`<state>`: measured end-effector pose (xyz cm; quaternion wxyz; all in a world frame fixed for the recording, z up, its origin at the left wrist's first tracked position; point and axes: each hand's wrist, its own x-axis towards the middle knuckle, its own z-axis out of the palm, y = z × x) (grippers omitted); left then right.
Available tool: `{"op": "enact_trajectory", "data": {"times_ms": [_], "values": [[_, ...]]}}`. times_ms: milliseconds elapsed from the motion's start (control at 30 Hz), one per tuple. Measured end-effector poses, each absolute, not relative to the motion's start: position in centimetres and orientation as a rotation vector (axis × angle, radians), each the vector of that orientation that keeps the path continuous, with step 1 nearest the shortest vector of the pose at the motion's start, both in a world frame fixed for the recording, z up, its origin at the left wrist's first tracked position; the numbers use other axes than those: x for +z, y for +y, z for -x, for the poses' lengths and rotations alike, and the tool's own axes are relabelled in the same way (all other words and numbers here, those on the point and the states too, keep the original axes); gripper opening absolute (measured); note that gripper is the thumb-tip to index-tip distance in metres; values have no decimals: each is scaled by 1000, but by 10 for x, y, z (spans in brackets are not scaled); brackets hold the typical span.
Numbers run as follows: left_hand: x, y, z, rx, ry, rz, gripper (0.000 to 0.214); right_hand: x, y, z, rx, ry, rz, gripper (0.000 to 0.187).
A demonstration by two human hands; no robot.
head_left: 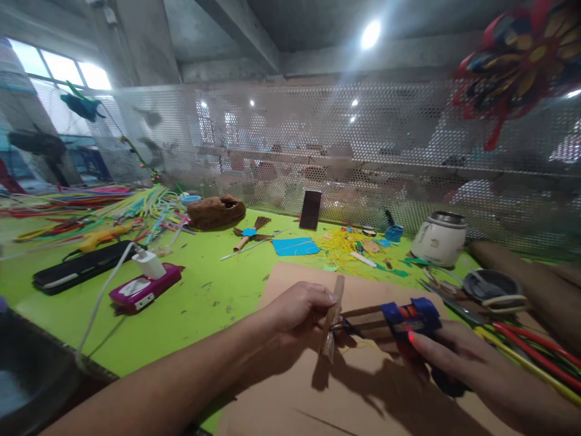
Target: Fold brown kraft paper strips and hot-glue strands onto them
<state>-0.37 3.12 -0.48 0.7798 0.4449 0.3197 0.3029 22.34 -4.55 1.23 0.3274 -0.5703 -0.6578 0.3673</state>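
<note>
My left hand [305, 307] is closed, pinching a narrow brown folded strip [334, 315] that stands tilted over the brown board. My right hand [463, 357] is wrapped round a blue glue gun [408, 321] with orange parts. A red glow shows at its thumb tip. The gun's dark tip points left and meets the strip or comes very near it; I cannot tell which. More brown strips [363, 311] run between the gun and the held strip. Beneath both hands lies the brown board [276, 393], with shadows across it.
On the green table [204, 339] are a purple power strip [145, 290], a black case [82, 266], a yellow glue gun [104, 236] and coloured stems [136, 206]. Behind stand a phone [311, 210] and white pot [439, 239]. Scissors [454, 303] and red-yellow stems [535, 351] lie right.
</note>
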Motion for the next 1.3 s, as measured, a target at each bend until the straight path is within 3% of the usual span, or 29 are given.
{"op": "enact_trajectory", "data": {"times_ms": [567,1000,1100,1300], "values": [[-7,30,6,618,596,-1028,20,18,-26,-250,895,-1681,1433,49],[-1,26,2,685,651,-997,19,-26,16,-265,-9,-1853,1703,32],[3,25,4,695,641,-994,20,-41,24,-265,-101,-2003,1694,27],[-2,29,6,721,592,-1015,23,-48,22,-272,-151,-2104,1685,36]]}}
